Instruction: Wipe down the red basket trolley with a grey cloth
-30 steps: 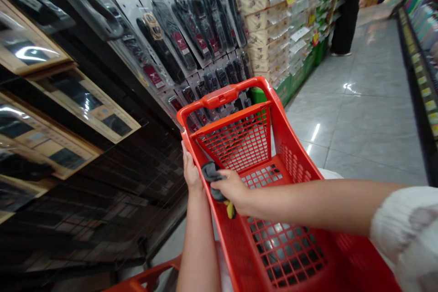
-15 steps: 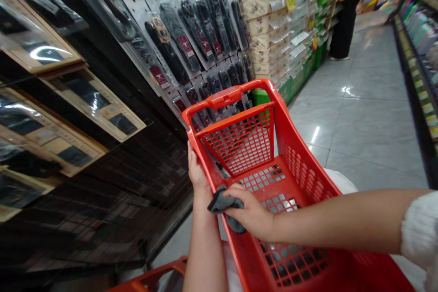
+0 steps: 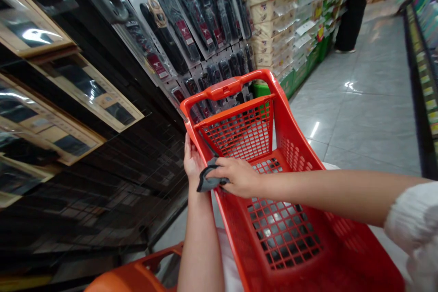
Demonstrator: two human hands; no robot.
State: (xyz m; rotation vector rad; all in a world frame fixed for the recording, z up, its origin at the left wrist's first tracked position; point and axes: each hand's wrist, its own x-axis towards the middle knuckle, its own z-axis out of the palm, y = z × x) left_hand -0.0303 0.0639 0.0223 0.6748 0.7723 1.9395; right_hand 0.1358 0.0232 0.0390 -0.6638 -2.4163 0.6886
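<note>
A red plastic shopping trolley (image 3: 294, 141) with a mesh basket stands in front of me in a shop aisle. My left hand (image 3: 191, 160) lies against the outside of the trolley's left rim, fingers pointing up along it. My right hand (image 3: 237, 175) reaches across from the right and is closed on a dark grey cloth (image 3: 207, 180), pressing it onto the left rim just beside my left hand. The cloth is bunched and partly hidden under my fingers.
On the left, dark shelves hold framed items (image 3: 92, 91) and a pegboard of black packaged goods (image 3: 191, 23). Stacked packets (image 3: 273, 18) follow further along. A person in black (image 3: 352, 13) stands far down the grey tiled aisle (image 3: 369, 100). Shelving runs along the right edge. An orange part (image 3: 133, 276) shows at the bottom.
My right hand has slid the grey cloth along the left rim, first back toward me, then forward and up to beside my left hand. My view shifted slightly.
</note>
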